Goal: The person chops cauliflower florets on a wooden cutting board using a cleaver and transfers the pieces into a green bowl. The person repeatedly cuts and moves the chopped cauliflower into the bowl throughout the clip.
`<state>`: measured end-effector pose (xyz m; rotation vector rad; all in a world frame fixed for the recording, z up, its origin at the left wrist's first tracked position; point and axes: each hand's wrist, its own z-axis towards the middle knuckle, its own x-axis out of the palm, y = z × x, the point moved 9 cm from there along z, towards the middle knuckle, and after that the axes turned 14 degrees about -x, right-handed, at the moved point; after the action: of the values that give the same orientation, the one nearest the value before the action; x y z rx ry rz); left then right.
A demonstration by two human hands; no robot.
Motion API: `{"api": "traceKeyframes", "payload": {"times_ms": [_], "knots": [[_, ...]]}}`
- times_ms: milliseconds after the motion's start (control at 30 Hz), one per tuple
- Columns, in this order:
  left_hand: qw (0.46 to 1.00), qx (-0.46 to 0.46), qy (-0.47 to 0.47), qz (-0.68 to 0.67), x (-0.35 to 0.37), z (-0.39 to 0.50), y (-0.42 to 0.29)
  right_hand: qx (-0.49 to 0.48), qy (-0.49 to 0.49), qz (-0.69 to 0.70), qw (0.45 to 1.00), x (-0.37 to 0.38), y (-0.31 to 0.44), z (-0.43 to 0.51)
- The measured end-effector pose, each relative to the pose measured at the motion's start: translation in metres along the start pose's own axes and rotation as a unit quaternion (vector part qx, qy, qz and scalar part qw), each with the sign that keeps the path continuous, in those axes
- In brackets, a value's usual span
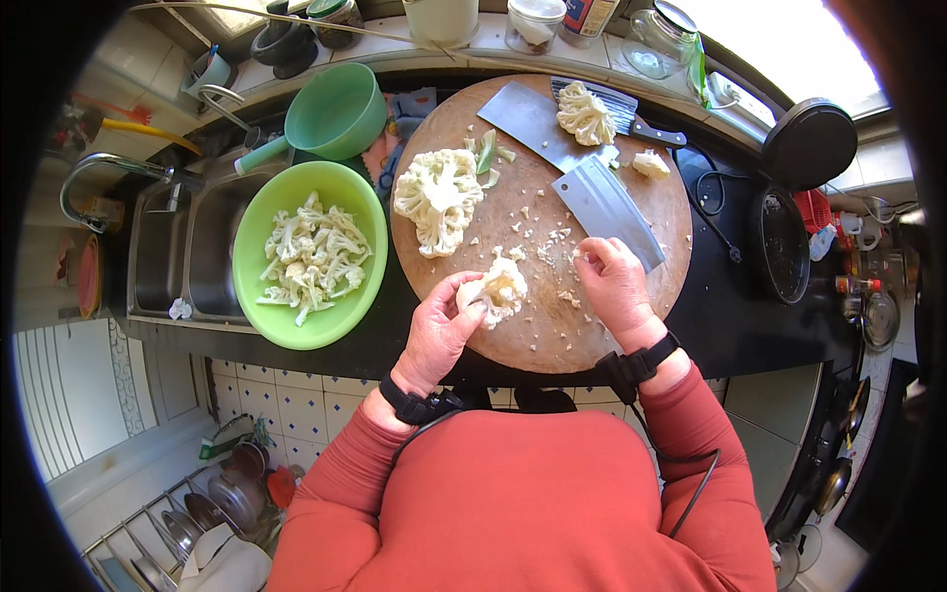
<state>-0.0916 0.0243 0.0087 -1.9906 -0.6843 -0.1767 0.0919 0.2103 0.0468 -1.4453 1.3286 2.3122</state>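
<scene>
My left hand [444, 318] holds a cauliflower floret [504, 290] over the front of the round wooden chopping board [510, 351]. To its right, my right hand [612, 281] is above the board with thumb and fingers pinched together; a small pale bit shows at the fingertips. A large piece of cauliflower head [440, 196] lies at the board's left. Another cauliflower piece [584, 115] rests on blades at the back. A cleaver blade [610, 214] with a corner hole lies just beyond my right hand. Crumbs scatter between the hands. Left of the board, a green plastic basin [248, 274] holds several cut florets [314, 255].
A wide blade [521, 122] and a black-handled knife [658, 135] lie at the board's back. A green long-handled dipper [336, 111] stands behind the basin, beside the double sink [159, 251]. A power cord [710, 203] and a black round pan [780, 244] are to the right.
</scene>
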Motion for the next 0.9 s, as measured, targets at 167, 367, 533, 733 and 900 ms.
{"api": "traceKeyframes", "payload": {"times_ms": [167, 367, 533, 733, 900], "knots": [[1.000, 0.001, 0.011, 0.007, 0.005, 0.002, -0.005, -0.095, -0.035, 0.015, 0.995, -0.018, 0.048, -0.003], [0.997, -0.035, 0.067, 0.019, 0.019, 0.010, -0.005, -0.197, 0.037, 0.124, 0.972, -0.005, 0.104, -0.006], [0.994, -0.036, 0.096, -0.025, 0.031, 0.006, -0.001, 0.005, 0.077, 0.292, 0.953, 0.025, 0.061, -0.017], [0.997, -0.014, 0.072, 0.018, 0.031, 0.007, 0.004, 0.003, 0.068, 0.279, 0.958, 0.026, 0.056, -0.023], [0.997, 0.014, 0.042, 0.070, 0.029, 0.013, 0.009, -0.046, 0.094, 0.143, 0.984, 0.015, 0.062, -0.011]]}}
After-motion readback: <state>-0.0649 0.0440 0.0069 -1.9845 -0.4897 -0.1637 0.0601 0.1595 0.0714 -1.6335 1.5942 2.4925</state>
